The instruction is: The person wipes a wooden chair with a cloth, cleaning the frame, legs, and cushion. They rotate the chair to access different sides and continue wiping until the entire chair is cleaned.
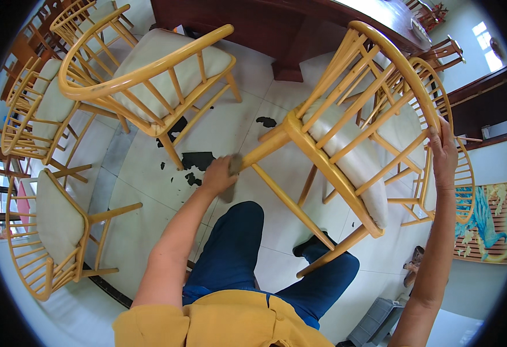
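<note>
A wooden armchair [301, 139] with a spindle back and pale seat cushion [353, 160] is tilted before me, one leg resting by my right knee. My right hand [443, 152] grips the curved top rail of its back. At the end of another of its legs, my left hand [219, 174] holds a greyish-brown cloth-like piece [228, 194]; its exact kind cannot be told. Black torn scraps [198, 160] lie on the tiled floor beyond my left hand.
A similar armchair [162, 73] stands ahead on the left, with several more at the far left and right. A dark red wooden table [236, 21] stands at the top. A grey plastic crate [372, 319] is at lower right, and shoes [414, 264] lie near the right wall.
</note>
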{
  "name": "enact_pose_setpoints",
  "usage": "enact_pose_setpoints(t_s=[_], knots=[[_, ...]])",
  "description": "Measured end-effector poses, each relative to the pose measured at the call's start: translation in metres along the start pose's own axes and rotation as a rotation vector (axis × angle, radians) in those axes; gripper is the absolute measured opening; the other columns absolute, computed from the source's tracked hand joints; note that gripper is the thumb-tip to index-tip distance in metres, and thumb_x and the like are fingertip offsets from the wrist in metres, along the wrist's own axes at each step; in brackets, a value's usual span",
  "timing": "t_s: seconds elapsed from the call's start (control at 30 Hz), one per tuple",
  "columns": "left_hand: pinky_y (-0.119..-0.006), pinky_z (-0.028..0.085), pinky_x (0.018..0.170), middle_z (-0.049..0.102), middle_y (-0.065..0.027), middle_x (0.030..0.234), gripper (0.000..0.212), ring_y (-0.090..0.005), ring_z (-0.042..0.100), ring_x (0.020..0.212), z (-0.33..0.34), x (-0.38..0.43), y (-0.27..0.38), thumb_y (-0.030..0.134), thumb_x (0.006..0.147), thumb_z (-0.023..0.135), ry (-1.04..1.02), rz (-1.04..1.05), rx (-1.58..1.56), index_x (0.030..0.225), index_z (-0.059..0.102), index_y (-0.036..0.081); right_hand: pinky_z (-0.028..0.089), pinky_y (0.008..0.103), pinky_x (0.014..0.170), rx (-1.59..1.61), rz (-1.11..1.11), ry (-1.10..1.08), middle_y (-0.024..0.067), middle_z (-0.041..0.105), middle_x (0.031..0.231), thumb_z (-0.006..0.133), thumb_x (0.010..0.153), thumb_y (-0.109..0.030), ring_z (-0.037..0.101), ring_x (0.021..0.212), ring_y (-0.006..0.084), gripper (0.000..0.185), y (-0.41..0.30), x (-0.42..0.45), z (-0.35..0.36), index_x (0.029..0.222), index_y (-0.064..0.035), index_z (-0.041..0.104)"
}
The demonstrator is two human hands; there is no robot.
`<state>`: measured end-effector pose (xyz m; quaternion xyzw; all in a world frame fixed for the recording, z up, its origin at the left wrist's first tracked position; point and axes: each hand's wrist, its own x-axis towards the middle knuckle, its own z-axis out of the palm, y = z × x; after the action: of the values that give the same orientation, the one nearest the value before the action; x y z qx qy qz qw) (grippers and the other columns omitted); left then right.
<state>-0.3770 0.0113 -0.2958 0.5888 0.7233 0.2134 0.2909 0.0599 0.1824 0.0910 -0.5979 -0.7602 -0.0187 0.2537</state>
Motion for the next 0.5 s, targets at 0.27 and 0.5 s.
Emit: enact_pose_setpoints(t_s=[0.27, 0.5], knots=[[-0.052, 0.043, 0.103, 0.056, -0.0167, 0.129, 0.066, -0.0397, 0.051, 0.122, 0.037, -0.014, -0.010, 0.015, 0.077, 0.071, 0.284, 0.066, -0.173, 0.140, 0.050, 0.011, 0.050, 0.0280, 0.071, 0.000, -0.016, 0.008, 0.0028, 0.067, 0.093, 0.054, 0.103, -0.048, 0.060, 0.077, 0.0113, 0.046, 0.024, 0.011, 0.007, 0.138, -0.0189, 0.058], [-0.055, 0.034, 0.104, 0.047, -0.0221, 0.131, 0.076, -0.0417, 0.043, 0.124, 0.029, 0.036, 0.176, 0.027, 0.083, 0.070, 0.536, 0.190, 0.136, 0.149, 0.040, 0.006, 0.052, 0.0307, 0.080, 0.172, -0.075, -0.039, 0.0048, 0.066, 0.105, 0.051, 0.106, -0.041, 0.062, 0.092, 0.0135, 0.044, 0.065, 0.019, 0.003, 0.140, -0.0140, 0.055]])
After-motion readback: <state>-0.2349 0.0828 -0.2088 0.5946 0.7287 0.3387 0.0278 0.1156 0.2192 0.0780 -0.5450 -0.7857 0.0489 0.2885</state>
